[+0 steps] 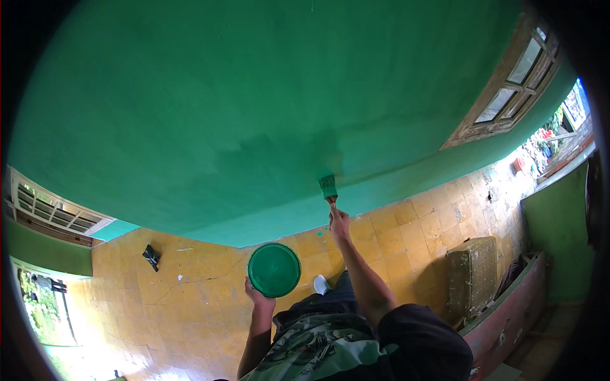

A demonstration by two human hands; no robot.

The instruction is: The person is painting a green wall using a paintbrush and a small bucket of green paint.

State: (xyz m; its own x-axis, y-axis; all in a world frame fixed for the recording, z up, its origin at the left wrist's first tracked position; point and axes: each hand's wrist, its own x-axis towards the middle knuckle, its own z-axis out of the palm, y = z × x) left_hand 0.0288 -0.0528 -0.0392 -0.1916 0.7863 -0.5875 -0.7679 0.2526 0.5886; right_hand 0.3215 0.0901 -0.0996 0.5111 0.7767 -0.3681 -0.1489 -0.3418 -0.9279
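Note:
My right hand [339,225] grips the handle of a flat paintbrush [328,187], its bristles up and coated in green. The brush head is at the green wall [267,157], beside a darker, wet-looking patch; whether the bristles touch it I cannot tell. In my left hand [260,296] is a round tub of green paint [274,269], held from its lower left side below the brush. Darker green covers most of the wall, and a lighter green band [381,202] runs along its foot.
Yellow floor tiles [200,281] bear green drips near the wall. A black packet [151,257] lies to the left. On the right stand a worn box-like block [472,276] and a reddish wooden piece of furniture [505,309]. A wooden-framed window [512,85] interrupts the wall.

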